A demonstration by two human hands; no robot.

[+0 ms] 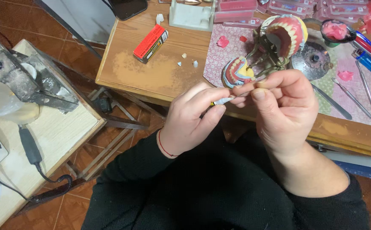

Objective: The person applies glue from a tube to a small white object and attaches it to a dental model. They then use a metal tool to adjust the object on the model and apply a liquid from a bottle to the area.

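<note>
Tooth (224, 101), small and white, is pinched between the fingertips of left hand (194, 119) and right hand (281, 113), both closed on it, just off the bench (151, 72) front edge, near the denture model (260, 51), with open tiled floor (121, 140) below.
</note>
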